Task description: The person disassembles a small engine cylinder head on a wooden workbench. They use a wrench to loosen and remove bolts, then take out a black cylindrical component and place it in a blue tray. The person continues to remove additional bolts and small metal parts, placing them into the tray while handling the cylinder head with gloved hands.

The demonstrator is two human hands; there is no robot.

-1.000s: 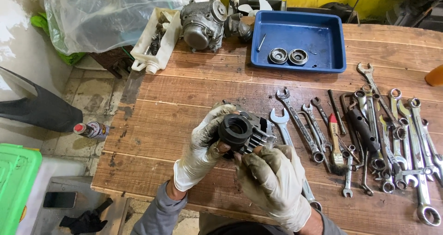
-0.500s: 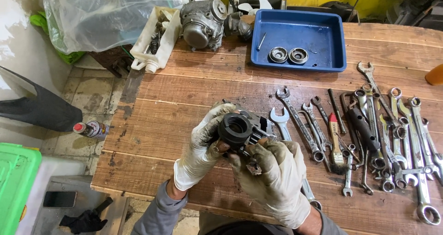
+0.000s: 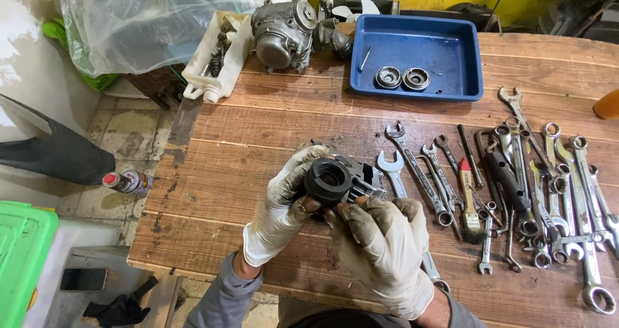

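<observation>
Both my hands wear dirty white gloves and hold a dark metal engine part [image 3: 336, 180] with a round black collar facing up. My left hand [image 3: 284, 205] grips it from the left side, fingers curled over its top edge. My right hand [image 3: 384, 250] supports it from below and from the right, thumb at the collar's rim. The part hovers just above the wooden table [image 3: 245, 154]. A combination wrench [image 3: 391, 171] lies right beside it on the table.
Several wrenches [image 3: 554, 186] and a small brush [image 3: 468, 199] lie spread on the right. A blue tray [image 3: 451, 57] at the back holds two round rings [image 3: 402, 78]. An engine casing [image 3: 282, 31], a white cut jug [image 3: 216, 57] and a plastic bag [image 3: 135, 19] sit back left.
Both hands shifted the part slightly and turned it, so its round collar faces up more. My right hand slid a little lower under it.
</observation>
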